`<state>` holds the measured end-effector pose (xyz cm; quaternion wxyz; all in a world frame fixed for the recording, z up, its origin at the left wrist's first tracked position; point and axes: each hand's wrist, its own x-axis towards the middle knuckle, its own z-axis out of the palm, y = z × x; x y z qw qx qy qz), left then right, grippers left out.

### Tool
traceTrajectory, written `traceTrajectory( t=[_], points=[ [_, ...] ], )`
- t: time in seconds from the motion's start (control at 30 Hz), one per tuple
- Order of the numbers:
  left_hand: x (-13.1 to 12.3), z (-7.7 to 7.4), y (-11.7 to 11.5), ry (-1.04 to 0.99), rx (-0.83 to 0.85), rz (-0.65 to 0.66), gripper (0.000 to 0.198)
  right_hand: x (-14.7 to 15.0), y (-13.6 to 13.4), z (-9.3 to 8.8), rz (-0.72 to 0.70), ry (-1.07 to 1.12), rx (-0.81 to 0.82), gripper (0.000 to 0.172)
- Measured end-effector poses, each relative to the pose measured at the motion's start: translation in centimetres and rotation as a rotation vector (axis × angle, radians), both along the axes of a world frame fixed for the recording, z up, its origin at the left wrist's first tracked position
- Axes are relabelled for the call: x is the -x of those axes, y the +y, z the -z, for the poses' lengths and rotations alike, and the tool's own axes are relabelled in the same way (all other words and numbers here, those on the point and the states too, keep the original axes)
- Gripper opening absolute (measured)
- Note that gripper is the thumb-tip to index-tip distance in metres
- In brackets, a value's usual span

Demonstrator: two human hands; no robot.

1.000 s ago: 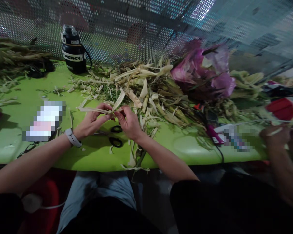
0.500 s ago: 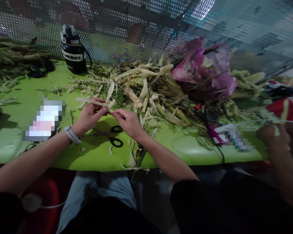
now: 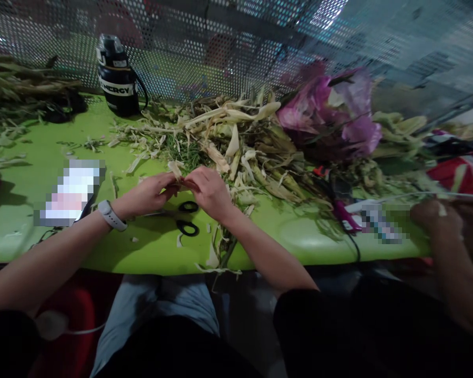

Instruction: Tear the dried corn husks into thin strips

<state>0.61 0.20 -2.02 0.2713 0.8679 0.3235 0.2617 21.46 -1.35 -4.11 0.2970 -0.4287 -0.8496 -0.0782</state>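
My left hand [image 3: 152,193], with a white watch [image 3: 109,215] on its wrist, and my right hand [image 3: 208,190] meet over the green table [image 3: 102,247]. Both pinch a small pale strip of dried leaf [image 3: 176,170] between their fingertips. Only a short end of the strip shows above my fingers. Black-handled scissors [image 3: 185,216] lie on the table just below my hands. A heap of pale leaf strips and green stalks [image 3: 236,144] lies right behind them.
A black bottle [image 3: 117,76] stands at the back by the perforated metal screen. Purple-pink flowers [image 3: 331,113] lie at the right. Another person's hand [image 3: 437,223] works at the far right. A blurred-out object [image 3: 69,191] lies left of my hands.
The long pale leaf that stuck out left of my hands is now folded in, only a short end showing. My hands have drawn together and moved slightly down.
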Motion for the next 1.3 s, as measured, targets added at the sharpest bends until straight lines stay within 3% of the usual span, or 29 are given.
traceTrajectory(
  t=[0.17, 0.27, 0.4, 0.53, 0.67, 0.87, 0.97, 1.13, 1.3],
  points=[
    [-0.1, 0.3, -0.1, -0.125, 0.053, -0.064, 0.016, 0.2, 0.0, 0.4, 0.014, 0.232, 0.129, 0.029],
    [-0.1, 0.5, -0.3, -0.226, 0.128, -0.104, 0.028, 0.4, 0.1, 0.4, -0.071, 0.536, 0.368, 0.039],
    [-0.3, 0.5, -0.8, -0.508, 0.411, -0.136, 0.042, 1.0, 0.0, 0.4, -0.167, 0.931, 0.715, 0.046],
    [-1.1, 0.9, -1.1, -0.718, 0.661, -0.123, 0.037, 1.7, -0.2, 0.6, -0.183, 1.107, 0.829, 0.049],
    [-1.4, 1.0, -1.1, -0.757, 0.75, -0.144, 0.037, 2.2, 0.0, 1.0, -0.211, 1.173, 0.886, 0.051],
    [-0.4, 0.7, 0.0, -0.723, 0.674, -0.239, 0.034, 1.8, -0.2, 0.7, -0.117, 1.045, 0.798, 0.059],
    [-0.2, 0.6, 0.3, -0.719, 0.631, -0.264, 0.034, 1.2, -0.7, 0.1, -0.027, 0.804, 0.592, 0.066],
    [-0.4, 0.7, 0.2, -0.718, 0.601, -0.27, 0.034, 0.9, -1.2, 0.0, -0.003, 0.366, 0.207, 0.036],
    [-0.2, 1.3, 0.5, -0.538, 0.371, -0.263, 0.021, 1.4, -1.7, 0.1, -0.045, 0.043, 0.08, 0.032]
  ],
)
